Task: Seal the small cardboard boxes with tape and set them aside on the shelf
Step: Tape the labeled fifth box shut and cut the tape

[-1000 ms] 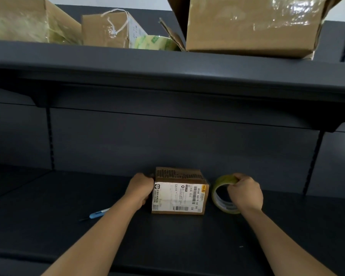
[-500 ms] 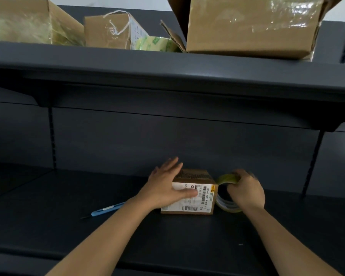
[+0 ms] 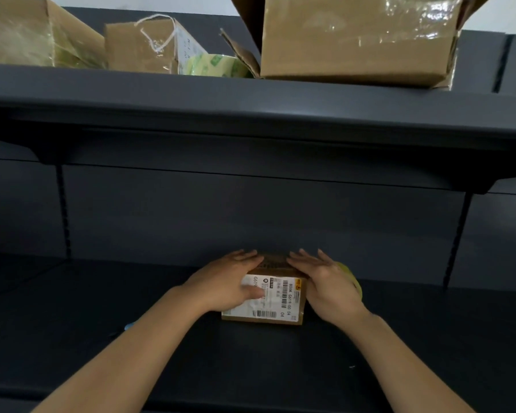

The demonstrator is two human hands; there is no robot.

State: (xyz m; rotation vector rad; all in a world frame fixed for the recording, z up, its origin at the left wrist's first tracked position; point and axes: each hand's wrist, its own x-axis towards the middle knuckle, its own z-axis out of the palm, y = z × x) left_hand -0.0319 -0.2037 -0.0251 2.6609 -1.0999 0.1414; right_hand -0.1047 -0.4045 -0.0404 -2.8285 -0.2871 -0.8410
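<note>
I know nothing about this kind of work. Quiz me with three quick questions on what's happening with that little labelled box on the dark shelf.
1. The small box stands on: A) a chair, B) the lower shelf, C) the floor.
2. Fill in: the left hand and right hand lie on the box with fingers ____ (straight or curled).
3. A tape roll peeks out behind the right hand. True or false: the left hand grips it.
Key: 1 B; 2 straight; 3 false.
</note>
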